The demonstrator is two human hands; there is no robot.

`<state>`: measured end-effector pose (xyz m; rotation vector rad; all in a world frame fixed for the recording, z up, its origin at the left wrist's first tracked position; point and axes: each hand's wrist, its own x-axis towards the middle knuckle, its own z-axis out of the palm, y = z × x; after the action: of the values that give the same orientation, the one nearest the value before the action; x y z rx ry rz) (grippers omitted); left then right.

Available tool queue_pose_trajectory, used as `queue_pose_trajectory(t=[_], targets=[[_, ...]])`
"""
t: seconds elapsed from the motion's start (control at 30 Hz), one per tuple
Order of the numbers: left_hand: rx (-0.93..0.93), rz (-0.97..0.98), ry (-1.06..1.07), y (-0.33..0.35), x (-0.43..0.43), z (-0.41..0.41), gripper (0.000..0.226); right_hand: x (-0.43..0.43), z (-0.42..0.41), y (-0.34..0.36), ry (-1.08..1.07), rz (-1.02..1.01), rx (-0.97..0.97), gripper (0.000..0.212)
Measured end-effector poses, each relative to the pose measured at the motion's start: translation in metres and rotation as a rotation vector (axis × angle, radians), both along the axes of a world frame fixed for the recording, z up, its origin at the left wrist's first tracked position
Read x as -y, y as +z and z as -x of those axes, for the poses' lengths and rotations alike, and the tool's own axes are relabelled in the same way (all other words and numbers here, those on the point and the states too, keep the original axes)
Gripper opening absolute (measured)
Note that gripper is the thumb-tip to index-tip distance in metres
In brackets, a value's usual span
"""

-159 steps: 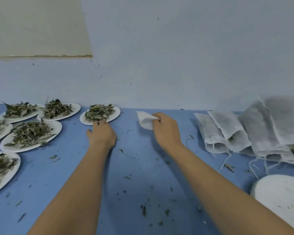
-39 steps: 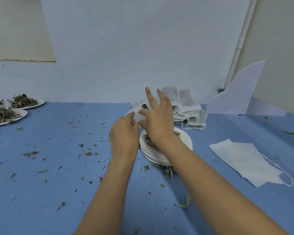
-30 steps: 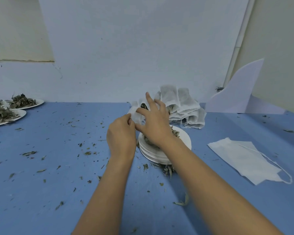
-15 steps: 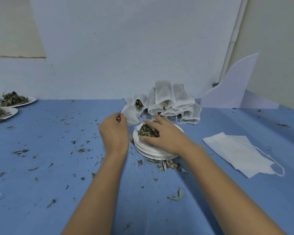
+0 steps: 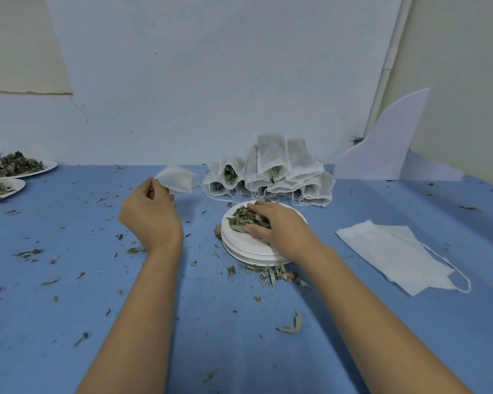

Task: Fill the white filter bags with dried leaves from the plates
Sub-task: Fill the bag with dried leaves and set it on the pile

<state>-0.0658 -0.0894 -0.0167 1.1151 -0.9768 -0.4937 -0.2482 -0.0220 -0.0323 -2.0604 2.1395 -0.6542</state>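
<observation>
pinching blurred bag (image 5: 177,180), left hand (image 5: 150,220); right hand (image 5: 279,228) seemingly gathering leaves (image 5: 244,218)

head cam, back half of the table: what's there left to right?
plates of leaves → left hand holding a filter bag → stack of plates under the right hand → flat empty bag

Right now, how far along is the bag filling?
Done: a pile of filled bags sits against the wall. In hand: the left hand holds up a filter bag, while the right hand gathers leaves on the plate stack. Left: two full plates at far left.
</observation>
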Motion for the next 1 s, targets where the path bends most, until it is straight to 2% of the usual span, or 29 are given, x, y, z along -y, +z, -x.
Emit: queue_pose_trajectory(t=[0.17,0.4,0.67,0.87,1.0], targets=[[-0.041,-0.027,0.009,0.000,-0.003,-0.002,0.045,0.001,0.001,-0.001,-0.025,0.020,-0.007,0.055],[0.100,-0.054,-0.130,0.000,-0.017,0.024,0.044,0.001,-0.003,0.000,-0.059,0.105,0.011,0.042],[0.190,-0.065,-0.223,-0.004,-0.025,0.040,0.025,0.001,-0.006,0.001,-0.127,0.198,-0.040,0.031],[0.168,-0.074,-0.232,-0.003,-0.026,0.044,0.046,-0.001,-0.010,0.003,-0.099,0.260,-0.033,0.024],[0.161,-0.081,-0.231,-0.008,-0.025,0.046,0.047,-0.002,-0.012,0.004,-0.063,0.255,0.030,0.019]])
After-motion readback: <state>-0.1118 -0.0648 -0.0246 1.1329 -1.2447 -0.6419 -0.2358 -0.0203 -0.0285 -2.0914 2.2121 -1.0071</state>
